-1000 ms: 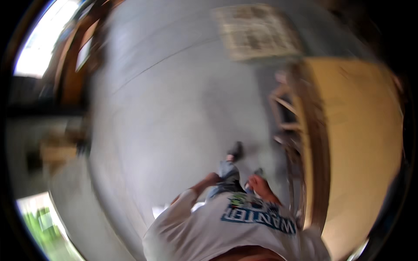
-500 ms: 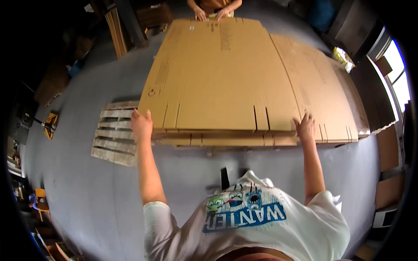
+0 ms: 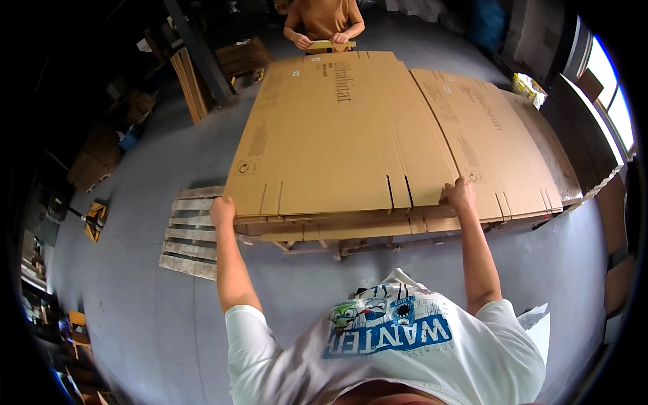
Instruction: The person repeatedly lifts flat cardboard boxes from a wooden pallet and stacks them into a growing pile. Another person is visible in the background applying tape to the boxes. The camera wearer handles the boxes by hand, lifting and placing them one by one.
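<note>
Cardboard sheet (image 3: 337, 128), big and flat, lies on top of a stack of similar sheets, and both of the person's hands are on its near edge. Left hand (image 3: 221, 210) sits at the near left corner, fingers curled over the edge and clamped on the sheet; right hand (image 3: 461, 195) grips the same near edge further along, just by the slots cut into the flaps, fingers (image 3: 451, 194) wrapped down over the lip. Arms are stretched out straight and wide apart. A second stack of cardboard (image 3: 499, 128) lies touching along the right side, slightly overlapped by the top sheet. Under the near edge the lower sheets and a wooden support stick out a little. Beside the left hand, a wooden pallet (image 3: 191, 233) rests on the grey floor (image 3: 148, 317), which is open to the left and in front of the person. At the far edge, another person (image 3: 324, 20) has both hands on that end.
</note>
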`<state>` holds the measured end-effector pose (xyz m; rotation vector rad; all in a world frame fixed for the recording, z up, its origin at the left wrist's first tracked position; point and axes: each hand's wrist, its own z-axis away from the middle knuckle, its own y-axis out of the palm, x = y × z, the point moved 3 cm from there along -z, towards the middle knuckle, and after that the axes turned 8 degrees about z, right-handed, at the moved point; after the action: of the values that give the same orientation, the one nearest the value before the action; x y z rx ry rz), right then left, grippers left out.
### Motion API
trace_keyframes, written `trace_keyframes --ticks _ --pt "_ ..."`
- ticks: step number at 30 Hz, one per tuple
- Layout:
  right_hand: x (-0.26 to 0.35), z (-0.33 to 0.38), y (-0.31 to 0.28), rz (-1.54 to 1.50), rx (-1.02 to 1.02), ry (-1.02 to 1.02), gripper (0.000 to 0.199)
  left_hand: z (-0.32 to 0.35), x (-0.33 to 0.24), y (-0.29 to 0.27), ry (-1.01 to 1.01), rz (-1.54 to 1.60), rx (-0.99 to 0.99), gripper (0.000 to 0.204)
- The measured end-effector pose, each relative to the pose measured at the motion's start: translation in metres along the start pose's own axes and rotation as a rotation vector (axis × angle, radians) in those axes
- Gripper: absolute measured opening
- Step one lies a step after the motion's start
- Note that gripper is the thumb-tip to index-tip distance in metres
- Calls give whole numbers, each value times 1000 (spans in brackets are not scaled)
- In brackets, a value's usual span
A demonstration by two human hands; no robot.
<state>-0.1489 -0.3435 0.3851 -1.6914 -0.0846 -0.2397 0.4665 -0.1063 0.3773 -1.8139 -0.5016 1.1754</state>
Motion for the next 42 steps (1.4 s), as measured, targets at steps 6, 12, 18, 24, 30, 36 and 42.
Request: trace_keyframes --ticks 6,12,18,24,30,36,42 --pt "-60 -48 6 -430 177 -20 27 -57 -13 -13 147 63 46 40" --pt "-49 -41 -31 -1263 547 15 18 -71 -7 -16 39 229 544 41" --pt "-161 -70 -198 -1232 83 69 30 64 -80 50 -66 1016 738 38" --pt "-337 -105 -175 -1483 -167 128 52 232 -338 206 0 1241 831 67" --pt "-319 -136 -66 -1420 -96 342 38 407 -534 316 -5 1289 762 36" --pt "-399 -176 77 -1345 28 690 21 448 -531 363 146 645 1183 22" --pt "-435 -173 156 -1272 168 793 20 467 -483 240 295 744 1730 45"
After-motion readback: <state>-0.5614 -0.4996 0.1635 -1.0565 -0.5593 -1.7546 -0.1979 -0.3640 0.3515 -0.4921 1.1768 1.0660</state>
